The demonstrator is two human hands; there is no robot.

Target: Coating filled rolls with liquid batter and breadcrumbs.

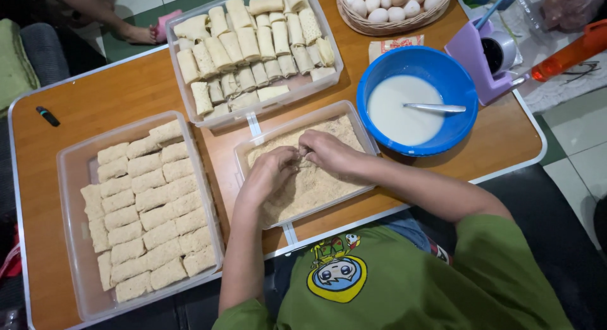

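Pale, sandy breadcrumbs fill the clear plastic crumb tray in the middle of the wooden table, and both hands work inside it. The left hand and the right hand meet at the centre of this tray, fingers curled inward and closed together around something small between them; what they grip is hidden by the fingers and the crumbs, so I cannot tell what it is, though it sits right on the crumb bed.

Left of the crumb tray lies a larger clear tray packed with rows of crumb-coated rolls. Behind the crumb tray stands another clear container stacked with smooth, uncoated yellow rolls. To the right of the crumb tray, just beside it, sits a blue bowl of white batter with a metal spoon resting in it. Behind the bowl is a woven basket of eggs, and to the bowl's right a purple holder. A small black marker-like object lies far left of the crumb tray, near the table's edge
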